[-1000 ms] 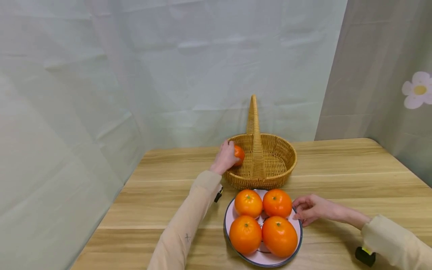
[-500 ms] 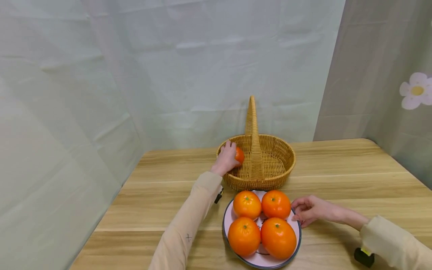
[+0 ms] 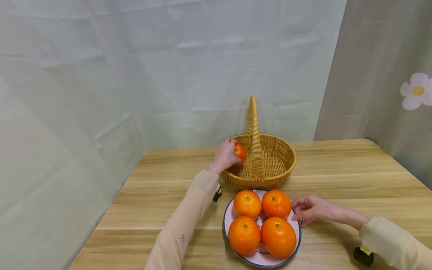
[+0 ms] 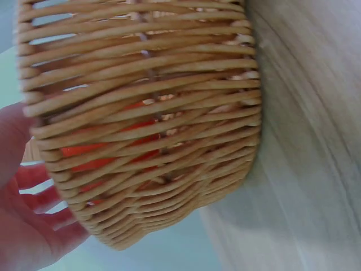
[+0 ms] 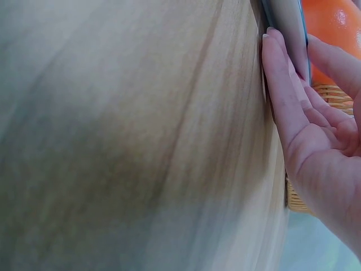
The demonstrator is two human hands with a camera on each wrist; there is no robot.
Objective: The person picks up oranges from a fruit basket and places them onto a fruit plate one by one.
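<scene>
In the head view my left hand [image 3: 227, 154] reaches over the left rim of a wicker basket [image 3: 275, 180] and holds an orange [image 3: 240, 152] inside it. Through the weave of the basket [image 4: 158, 84] in the left wrist view, the orange [image 4: 113, 152] shows as a red-orange patch, while the fingers [image 4: 42, 197] pass behind the rim. Several more oranges [image 3: 244, 235] sit on a pale plate [image 3: 260, 261] with a dark rim. At the plate's right edge, my right hand [image 3: 312, 210] pinches the rim, thumb [image 5: 337, 65] above and fingers [image 5: 282, 84] below.
The wooden table [image 3: 141, 221] carries the basket at the back, with the plate right in front of it. A tall handle [image 3: 255, 138] arches over the basket's middle. Pale cloth [image 3: 202, 75] hangs close behind and along the left.
My left hand and the orange have shifted slightly up within the basket's left end, and the orange shows more of its side. My right hand and the plate have stayed put.
</scene>
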